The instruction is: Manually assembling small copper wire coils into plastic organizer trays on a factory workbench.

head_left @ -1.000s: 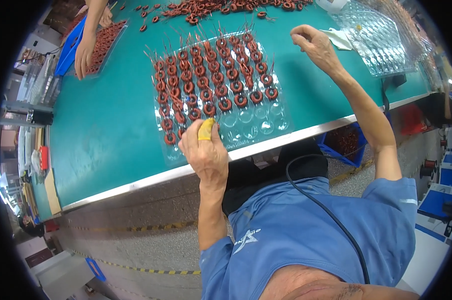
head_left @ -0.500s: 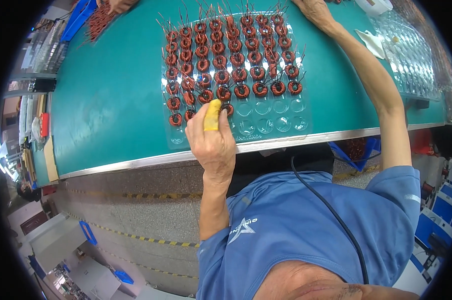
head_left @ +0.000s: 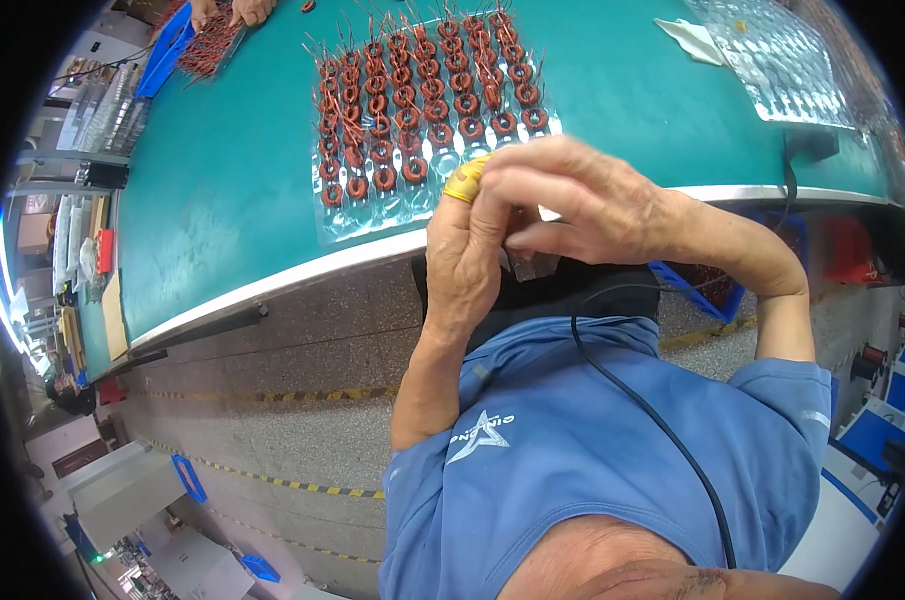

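Note:
In front of the tray's near right part, my two hands meet with fingertips together. My left hand (head_left: 460, 262), with a yellow finger cover (head_left: 466, 180) on one finger, is closed, its fingers pressed toward the other hand. My right hand (head_left: 587, 200) reaches across from the right, fingers bent in a pinch. Only a small dark reddish patch shows between the hands; what they hold is hidden. Beyond them lies a clear plastic tray (head_left: 357, 222) with rows of copper-wound ring coils (head_left: 433, 113), wire leads sticking up. Some round pockets (head_left: 442, 162) near the hands hold no coil.
Stacked clear trays (head_left: 782, 75) lie at the right, a white cloth (head_left: 690, 40) beside them. Far left, another person's hands (head_left: 250, 12) are over red wire pieces (head_left: 210, 50) near a blue bin (head_left: 164, 52). A blue crate (head_left: 707, 290) sits below the table edge.
My right hand has come back from the far side of the table to meet the left. My left hand has left the coils in the tray. The whole view has shifted somewhat.

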Tool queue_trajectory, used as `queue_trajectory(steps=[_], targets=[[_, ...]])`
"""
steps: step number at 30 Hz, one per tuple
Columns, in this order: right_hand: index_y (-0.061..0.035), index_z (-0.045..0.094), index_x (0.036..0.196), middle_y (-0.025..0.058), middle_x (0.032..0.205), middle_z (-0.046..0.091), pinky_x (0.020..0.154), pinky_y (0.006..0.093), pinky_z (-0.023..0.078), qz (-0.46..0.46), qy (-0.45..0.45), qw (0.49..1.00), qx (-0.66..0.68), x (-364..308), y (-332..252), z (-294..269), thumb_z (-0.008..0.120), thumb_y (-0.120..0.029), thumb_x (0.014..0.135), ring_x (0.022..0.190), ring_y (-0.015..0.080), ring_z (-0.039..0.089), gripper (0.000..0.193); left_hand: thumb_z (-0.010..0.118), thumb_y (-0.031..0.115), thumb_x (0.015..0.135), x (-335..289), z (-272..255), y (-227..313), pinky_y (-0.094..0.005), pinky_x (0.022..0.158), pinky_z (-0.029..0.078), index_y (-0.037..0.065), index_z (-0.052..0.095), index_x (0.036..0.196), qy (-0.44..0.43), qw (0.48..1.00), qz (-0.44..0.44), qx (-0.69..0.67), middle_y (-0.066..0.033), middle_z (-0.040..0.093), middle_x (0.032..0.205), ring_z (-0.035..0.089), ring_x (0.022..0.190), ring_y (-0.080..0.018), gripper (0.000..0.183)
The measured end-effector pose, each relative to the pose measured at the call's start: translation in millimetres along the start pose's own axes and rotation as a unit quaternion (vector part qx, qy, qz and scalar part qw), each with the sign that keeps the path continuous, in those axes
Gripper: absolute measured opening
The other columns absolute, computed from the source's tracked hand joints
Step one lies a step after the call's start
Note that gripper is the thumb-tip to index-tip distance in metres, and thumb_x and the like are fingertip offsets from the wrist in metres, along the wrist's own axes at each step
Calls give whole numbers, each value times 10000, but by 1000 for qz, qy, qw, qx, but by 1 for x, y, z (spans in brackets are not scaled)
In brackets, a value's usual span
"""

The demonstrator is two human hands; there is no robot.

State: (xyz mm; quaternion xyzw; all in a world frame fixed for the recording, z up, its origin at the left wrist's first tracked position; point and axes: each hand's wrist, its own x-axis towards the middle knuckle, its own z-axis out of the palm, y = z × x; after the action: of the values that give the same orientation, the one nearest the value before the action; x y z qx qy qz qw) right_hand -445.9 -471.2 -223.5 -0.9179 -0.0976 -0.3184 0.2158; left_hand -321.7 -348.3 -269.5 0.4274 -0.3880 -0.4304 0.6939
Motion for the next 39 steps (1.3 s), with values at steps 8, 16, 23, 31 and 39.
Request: queue_trajectory(steps=[8,16,23,31,39], targets=[[18,604,1094,66,935,643,795,269,492,340,69,892,288,-31,-35,3,589,-286,941,884,135,596,340,549,265,962,-32,16,6,-203,503,402,29,435,1174,-23,998,23,-52,-44,520,762,477,567,-79,337],[19,653,983,31,895,639,753,232,501,350,72,874,330,-35,-48,0,590,-232,943,839,84,589,261,599,192,937,-57,25,9,-199,527,414,15,430,1214,-61,992,40,104,-55,572,859,498,614,-63,370],[-35,650,797,65,803,629,692,331,485,47,193,967,-157,-33,-50,8,722,-112,773,766,223,614,108,558,141,957,-57,28,6,-212,568,443,-4,504,1201,15,969,50,240,-37,539,851,489,624,-87,289],[-6,656,825,95,886,632,769,375,489,-43,189,951,-241,-36,-63,12,741,-60,711,860,262,624,152,518,184,982,-52,23,2,-186,616,408,-10,569,1166,8,997,19,81,12,547,761,494,680,-49,272],[-21,668,841,76,917,635,780,371,478,0,205,960,-189,-37,-49,22,750,-45,681,880,241,623,182,510,165,981,-45,15,-6,-202,621,431,-17,555,1119,9,995,-35,-89,-25,568,790,532,676,-82,233]])
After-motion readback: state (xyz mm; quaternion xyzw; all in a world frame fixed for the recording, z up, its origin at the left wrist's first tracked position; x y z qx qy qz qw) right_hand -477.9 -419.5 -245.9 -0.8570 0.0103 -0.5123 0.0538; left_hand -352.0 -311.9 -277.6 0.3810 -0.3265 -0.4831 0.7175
